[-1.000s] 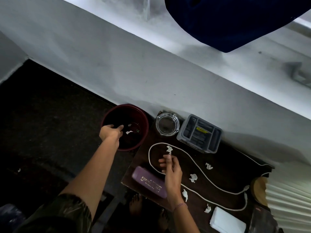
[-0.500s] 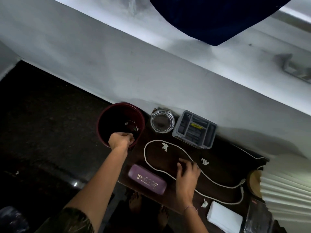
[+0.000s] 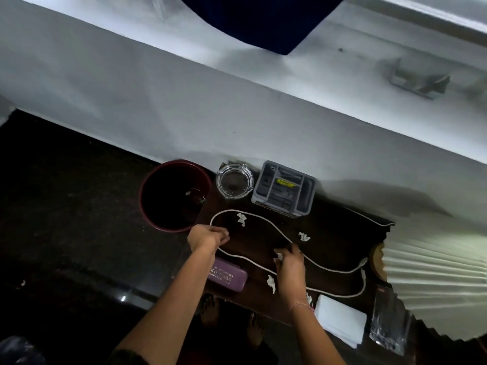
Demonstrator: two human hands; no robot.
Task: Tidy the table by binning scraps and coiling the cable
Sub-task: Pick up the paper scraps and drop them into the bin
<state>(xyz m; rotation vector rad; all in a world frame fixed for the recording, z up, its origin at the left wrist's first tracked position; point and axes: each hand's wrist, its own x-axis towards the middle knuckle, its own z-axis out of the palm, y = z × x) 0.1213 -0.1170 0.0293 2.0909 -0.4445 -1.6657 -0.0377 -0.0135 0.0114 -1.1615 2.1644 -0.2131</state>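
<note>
A white cable [image 3: 266, 223] lies in a long loop across the dark table [image 3: 334, 233]. Torn white paper scraps lie around it: one [image 3: 241, 219] inside the far end of the loop, one [image 3: 303, 236] beyond the cable, one [image 3: 271, 282] near the front edge. My right hand [image 3: 290, 262] rests on the table inside the loop, fingers pinched on a small white scrap [image 3: 279, 256]. My left hand [image 3: 208, 237] hovers over the table's left edge, fingers loosely curled, nothing visible in it. The dark red bin [image 3: 147, 204] stands on the floor to the left, with scraps inside.
A glass ashtray [image 3: 234, 181] and a grey organiser tray [image 3: 284, 189] stand at the table's back by the wall. A purple case [image 3: 226, 276] lies at the front left, a white pad [image 3: 340, 318] and a clear bag [image 3: 387, 322] at the front right. A pleated lampshade [image 3: 434, 280] covers the right.
My left hand has come back from over the bin to the table's left edge. My right hand moved from the far scrap to the middle of the loop and closed on a scrap.
</note>
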